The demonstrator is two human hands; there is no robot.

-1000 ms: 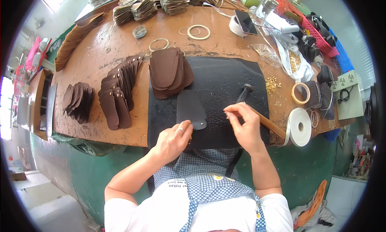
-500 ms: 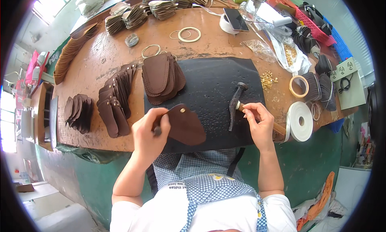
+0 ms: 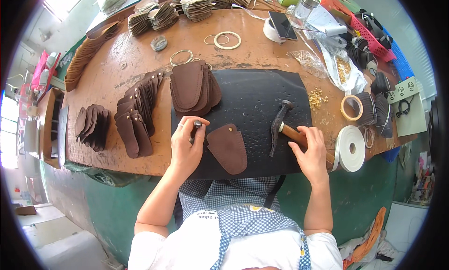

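Observation:
A dark brown leather piece (image 3: 228, 149) with stitch holes along its edge and a brass-coloured stud near its top lies flat on the black mat (image 3: 255, 90). Just left of it, my left hand (image 3: 186, 144) is closed around a short metal punch (image 3: 197, 124), whose shiny end shows above the fingers. To the right lies a hammer with a dark head (image 3: 280, 125) and a wooden handle (image 3: 294, 135). My right hand (image 3: 312, 151) is over that handle, thumb and fingers apart on either side of it; whether they touch it is hard to tell.
Brown leather pieces are stacked on the mat (image 3: 191, 87) and in fanned rows (image 3: 135, 115) to the left. Gold-coloured studs (image 3: 317, 97), a white tape roll (image 3: 351, 148) and a tan tape roll (image 3: 351, 107) sit at right. A phone (image 3: 282, 25) lies farther back.
My left hand has let go of the leather piece, which now lies flat on the mat, and keeps the punch. The fingers of my right hand have spread from a pinch, at the hammer handle.

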